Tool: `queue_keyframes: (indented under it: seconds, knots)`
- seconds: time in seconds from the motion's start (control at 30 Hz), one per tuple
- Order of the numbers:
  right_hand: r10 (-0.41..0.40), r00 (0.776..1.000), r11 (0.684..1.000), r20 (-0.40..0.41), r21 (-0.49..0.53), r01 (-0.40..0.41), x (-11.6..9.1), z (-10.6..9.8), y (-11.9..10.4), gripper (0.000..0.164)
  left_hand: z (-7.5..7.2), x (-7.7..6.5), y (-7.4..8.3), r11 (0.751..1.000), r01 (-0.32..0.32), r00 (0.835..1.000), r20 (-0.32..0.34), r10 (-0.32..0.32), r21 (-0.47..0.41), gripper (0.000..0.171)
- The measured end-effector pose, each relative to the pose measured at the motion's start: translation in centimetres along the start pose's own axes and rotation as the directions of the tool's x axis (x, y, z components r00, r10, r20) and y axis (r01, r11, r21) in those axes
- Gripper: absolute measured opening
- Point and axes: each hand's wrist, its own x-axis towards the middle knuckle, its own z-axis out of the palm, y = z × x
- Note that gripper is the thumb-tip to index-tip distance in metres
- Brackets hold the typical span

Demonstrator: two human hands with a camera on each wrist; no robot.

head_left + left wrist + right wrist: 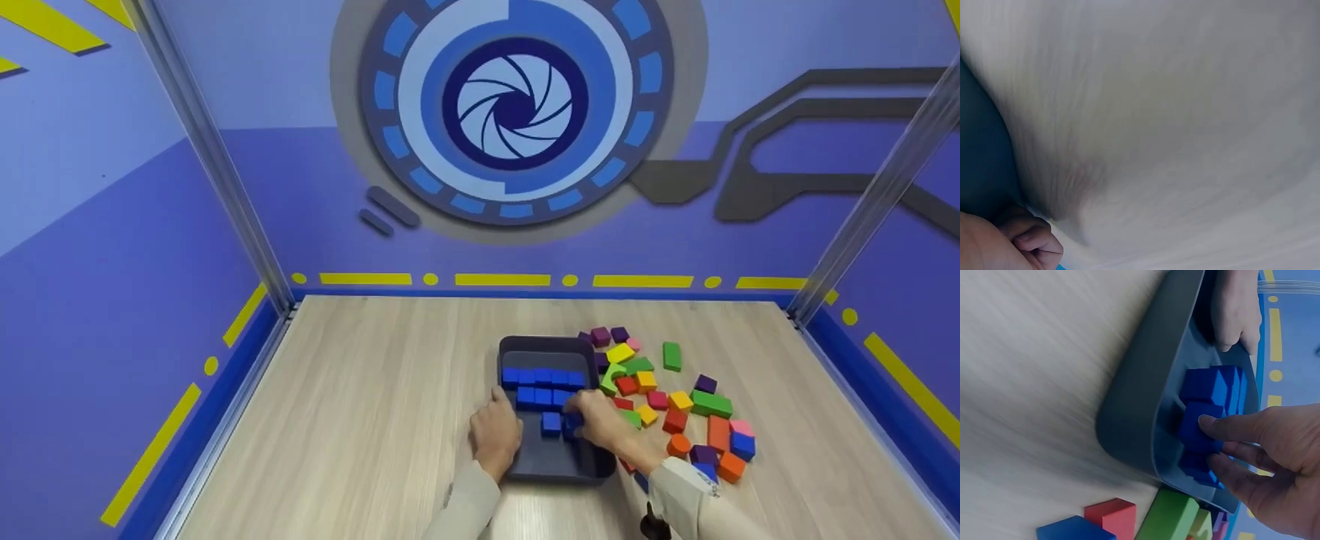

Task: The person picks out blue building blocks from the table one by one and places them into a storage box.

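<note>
A dark grey tray [541, 459] lies on the wooden table, holding two rows of blue blocks [543, 377] across its upper half. Closer to me, a single blue cube [551, 424] sits on the tray floor. Just to its right, my right hand [604, 421] pinches another blue block [1195, 430] between thumb and fingers, inside the tray. My left hand [496, 435] grips the tray's left rim; in the left wrist view its fingers [1041, 243] are curled against the tray side.
Loose coloured blocks lie to the right of the tray, among them a green block [711, 403], an orange cylinder [678, 445] and a blue cube [742, 446]. Some lie against the tray's right wall. Blue printed panels [255, 210] enclose the table's back and sides.
</note>
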Motion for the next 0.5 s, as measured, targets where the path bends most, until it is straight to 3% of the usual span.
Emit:
queue_keyframes:
  seconds: [0.33, 0.5]
  knots:
    - [0.122, 0.992, 0.993, -0.009, -0.002, -0.122, -1.9, 1.0, 0.3, 0.029, 0.3, -1.1, 1.4, 0.999, -0.034, 0.998, 0.05, 0.036, -0.037, 0.046]
    - [0.11, 0.994, 0.994, -0.019, -0.004, -0.11, -2.6, 0.2, 0.3, 0.028, 0.3, -1.1, 1.9, 0.998, -0.052, 0.997, 0.051, 0.054, -0.04, 0.046]
